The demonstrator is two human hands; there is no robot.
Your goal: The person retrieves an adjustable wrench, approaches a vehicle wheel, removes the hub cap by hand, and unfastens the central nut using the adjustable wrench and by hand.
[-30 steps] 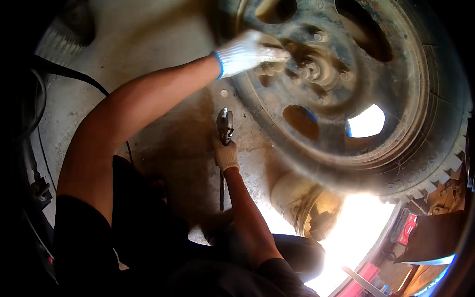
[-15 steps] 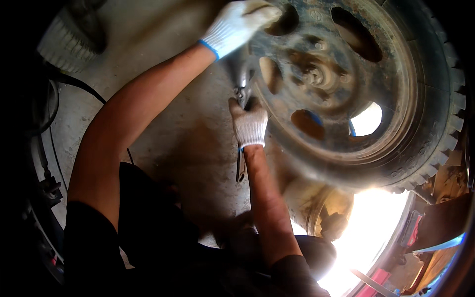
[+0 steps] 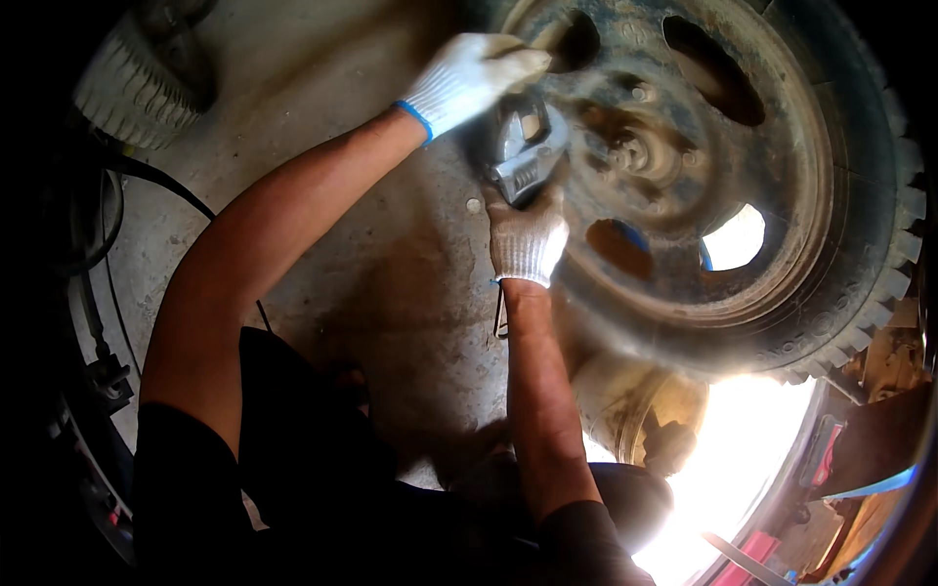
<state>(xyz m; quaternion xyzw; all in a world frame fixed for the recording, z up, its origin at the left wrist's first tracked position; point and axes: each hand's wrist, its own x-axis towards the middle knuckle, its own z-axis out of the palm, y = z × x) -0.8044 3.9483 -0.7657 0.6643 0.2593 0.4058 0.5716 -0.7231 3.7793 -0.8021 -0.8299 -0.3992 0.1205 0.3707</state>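
My right hand [image 3: 528,230], in a white knit glove, is closed around an adjustable wrench [image 3: 526,166]. The wrench's broad silver head points up, away from me, and the end of its handle shows below my wrist. Just above that head is my left hand [image 3: 479,83], gloved in white with a blue cuff. Its fingers are drawn together near an oval hole of the wheel, and whatever they may hold is hidden. The big dusty wheel [image 3: 674,190], with a steel rim and a knobby tyre, fills the upper right.
A second treaded tyre [image 3: 137,93] is at the upper left, with black hoses [image 3: 161,176] below it. A yellowish round container [image 3: 635,410] sits under the large wheel, next to bright glare. Boxes and tools crowd the lower right. Concrete floor [image 3: 381,264] lies between.
My right hand has moved up and right with the wrench, whose head now faces me more broadly. My left hand has come down a little, closer to the wrench head.
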